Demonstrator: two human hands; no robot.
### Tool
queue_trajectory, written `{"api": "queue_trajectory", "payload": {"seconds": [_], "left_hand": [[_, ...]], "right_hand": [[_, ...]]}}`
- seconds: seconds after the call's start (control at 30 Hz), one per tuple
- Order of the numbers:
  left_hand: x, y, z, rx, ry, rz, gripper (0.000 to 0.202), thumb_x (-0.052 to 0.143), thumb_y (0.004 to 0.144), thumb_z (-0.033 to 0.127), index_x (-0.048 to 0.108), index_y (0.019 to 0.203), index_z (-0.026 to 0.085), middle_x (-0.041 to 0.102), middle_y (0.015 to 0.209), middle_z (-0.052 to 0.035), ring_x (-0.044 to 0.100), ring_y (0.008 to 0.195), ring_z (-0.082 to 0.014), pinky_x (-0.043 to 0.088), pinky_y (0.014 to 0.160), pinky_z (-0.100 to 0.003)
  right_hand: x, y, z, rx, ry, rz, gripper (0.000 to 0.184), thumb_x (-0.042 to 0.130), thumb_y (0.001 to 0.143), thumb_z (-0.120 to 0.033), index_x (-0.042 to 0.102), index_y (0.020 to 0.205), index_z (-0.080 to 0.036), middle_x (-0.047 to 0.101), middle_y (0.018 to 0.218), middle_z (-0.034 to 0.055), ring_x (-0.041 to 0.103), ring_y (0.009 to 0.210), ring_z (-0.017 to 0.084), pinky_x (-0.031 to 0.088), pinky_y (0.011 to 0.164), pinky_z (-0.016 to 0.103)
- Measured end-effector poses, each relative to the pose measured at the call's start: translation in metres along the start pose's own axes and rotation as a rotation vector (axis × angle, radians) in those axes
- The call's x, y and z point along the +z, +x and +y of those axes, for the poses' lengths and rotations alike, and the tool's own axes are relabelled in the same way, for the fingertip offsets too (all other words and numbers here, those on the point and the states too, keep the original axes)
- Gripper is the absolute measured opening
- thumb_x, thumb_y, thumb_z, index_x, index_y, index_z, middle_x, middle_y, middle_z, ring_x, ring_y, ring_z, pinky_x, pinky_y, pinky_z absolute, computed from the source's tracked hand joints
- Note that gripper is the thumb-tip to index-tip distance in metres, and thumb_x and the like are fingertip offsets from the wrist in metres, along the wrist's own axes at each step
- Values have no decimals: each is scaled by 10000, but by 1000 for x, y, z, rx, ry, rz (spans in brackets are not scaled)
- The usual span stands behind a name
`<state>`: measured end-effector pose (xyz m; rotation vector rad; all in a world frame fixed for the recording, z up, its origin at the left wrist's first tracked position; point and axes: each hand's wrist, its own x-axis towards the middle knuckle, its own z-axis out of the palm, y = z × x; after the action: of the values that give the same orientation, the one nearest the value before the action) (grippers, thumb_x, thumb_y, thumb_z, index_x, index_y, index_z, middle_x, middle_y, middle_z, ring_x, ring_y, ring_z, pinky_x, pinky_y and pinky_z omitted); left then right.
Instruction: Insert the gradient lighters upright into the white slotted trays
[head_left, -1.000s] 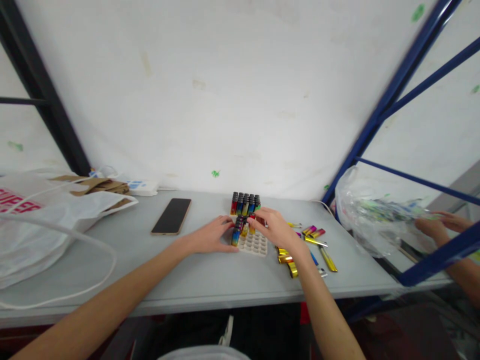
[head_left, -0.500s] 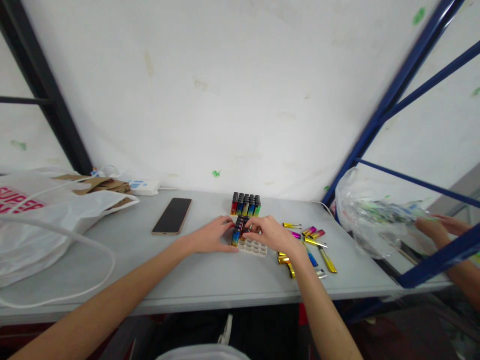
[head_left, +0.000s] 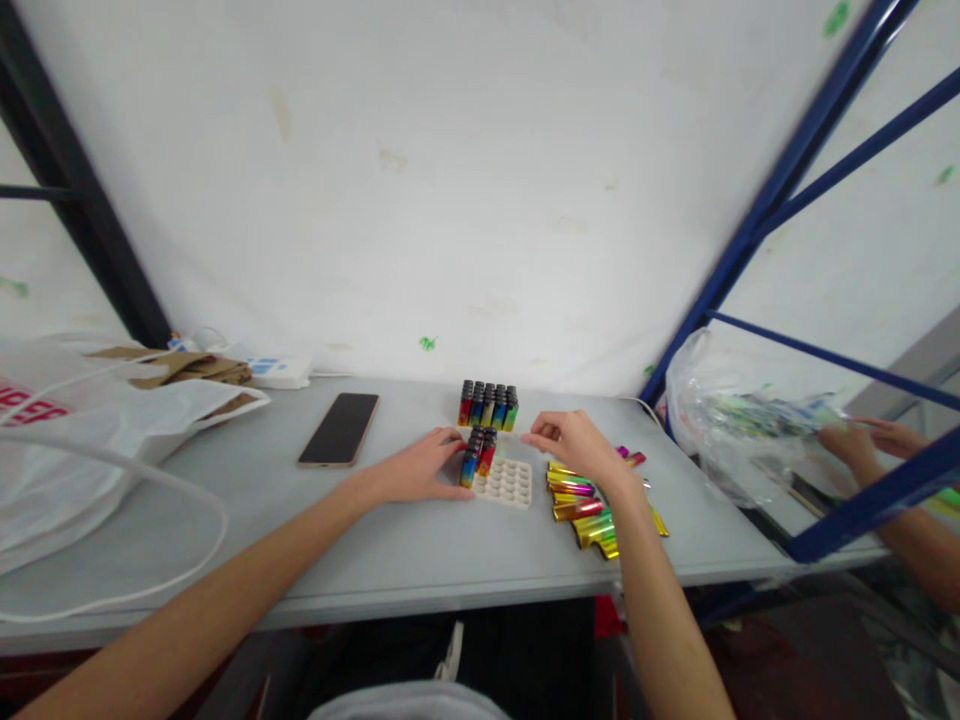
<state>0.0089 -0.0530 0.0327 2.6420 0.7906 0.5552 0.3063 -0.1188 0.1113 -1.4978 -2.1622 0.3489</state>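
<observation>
A white tray with round holes [head_left: 508,483] lies on the grey table [head_left: 390,545]. Several rainbow-coloured lighters [head_left: 477,456] stand in its left rows. My left hand [head_left: 415,470] rests on the table against the tray's left side, fingers curled by those lighters. My right hand [head_left: 570,445] hovers just right of the tray, fingers loosely bent, and nothing shows in them. Under and beside it lie several loose shiny lighters [head_left: 581,502]. A full block of upright lighters [head_left: 488,405] stands behind the tray.
A dark phone [head_left: 339,429] lies left of the tray. White plastic bags [head_left: 82,440] and a power strip [head_left: 279,370] fill the far left. At right, a blue frame [head_left: 795,160], a clear bag [head_left: 731,425], and another person's hands [head_left: 870,445].
My right hand has lifted off the tray and moved right, above the loose lighters. The left hand stays by the tray.
</observation>
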Motion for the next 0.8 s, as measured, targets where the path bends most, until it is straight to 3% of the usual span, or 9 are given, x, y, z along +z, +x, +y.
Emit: {"api": "queue_trajectory", "payload": {"seconds": [0.13,0.27,0.43,0.53,0.67,0.8], "left_hand": [[-2,0,2,-13,2,-17,678,800,864,651,662,1323,171,626,1414,-156,597,1321,-355,466,1176,-433],[-2,0,2,-17,-9,-15,666,801,854,660,678,1301,182,632,1410,-150,598,1319,-358,470,1171,-437],[-1,0,-1,-18,-24,-18,666,812,851,646,678,1307,179,636,1402,-156,602,1307,-365,477,1163,-461],[-1,0,-2,-13,-26,-15,677,805,857,659,670,1321,185,638,1401,-150,605,1303,-359,475,1164,-453],[0,0,-2,-16,-6,-18,693,794,859,675,661,1330,184,638,1398,-149,605,1305,-358,474,1162,-433],[0,0,-3,-13,0,-16,690,787,861,684,668,1324,187,640,1405,-148,606,1311,-363,470,1166,-434]], "right_hand": [[-31,-19,24,138,-21,-53,166,678,962,-314,787,965,-189,814,855,53,726,769,195,507,715,272],[-43,-32,48,250,1,-160,160,732,884,-314,806,956,-193,834,938,67,755,855,223,535,754,285],[-32,-30,65,353,-13,-382,183,826,690,-231,844,872,-216,819,825,30,731,761,225,504,649,279],[-23,-25,62,374,-86,-425,151,830,640,-190,835,786,-231,783,734,-1,682,674,197,445,576,266],[-16,-18,55,367,-124,-427,76,811,657,-153,798,703,-213,752,681,-2,642,626,174,413,555,262],[-13,-14,58,301,-116,-392,37,786,766,-219,787,740,-192,775,744,35,675,692,193,445,620,272]]}}
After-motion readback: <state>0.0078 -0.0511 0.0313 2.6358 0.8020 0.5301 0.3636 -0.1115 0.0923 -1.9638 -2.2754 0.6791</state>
